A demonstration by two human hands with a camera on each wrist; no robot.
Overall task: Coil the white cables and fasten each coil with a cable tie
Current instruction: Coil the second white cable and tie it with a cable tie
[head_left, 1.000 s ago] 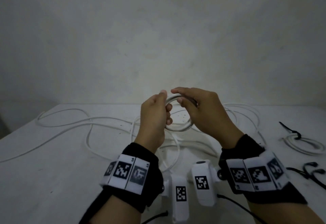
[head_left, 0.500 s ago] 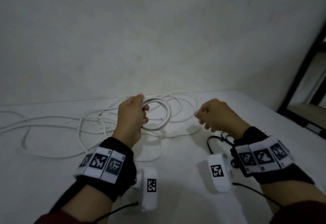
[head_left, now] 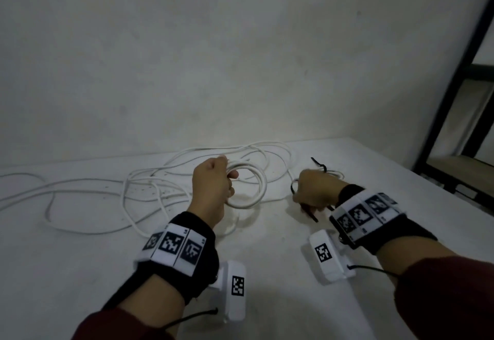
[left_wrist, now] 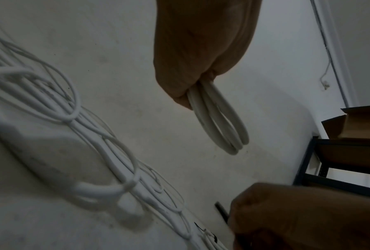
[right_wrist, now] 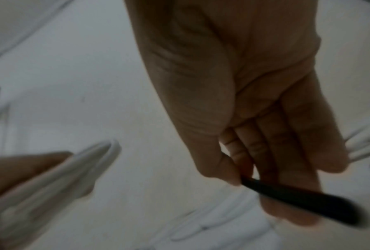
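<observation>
Coil in one hand, tie in the other

The left hand [head_left: 213, 187] grips a white cable coil [head_left: 251, 187] above the counter [head_left: 80, 272]; the right hand [head_left: 315, 192] pinches a black cable tie [right_wrist: 303, 201]. Loose white cable [head_left: 107, 192] sprawls left; a tied coil [head_left: 327, 172] lies behind the right hand.

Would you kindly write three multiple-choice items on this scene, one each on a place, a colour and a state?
1. Where is the coil?
A. In the left hand
B. Flat on the table
C. On the shelf

2. What colour is the tie that the right hand pinches?
A. White
B. Black
C. Red

3. Is the coil in the left hand tied?
A. Yes, with a black tie
B. Yes, with tape
C. No, it is bare

Answers:
1 A: the fingers curl round its loops in the left wrist view.
2 B: a dark strip sticks out from thumb and finger.
3 C: no tie shows on its loops.
</observation>
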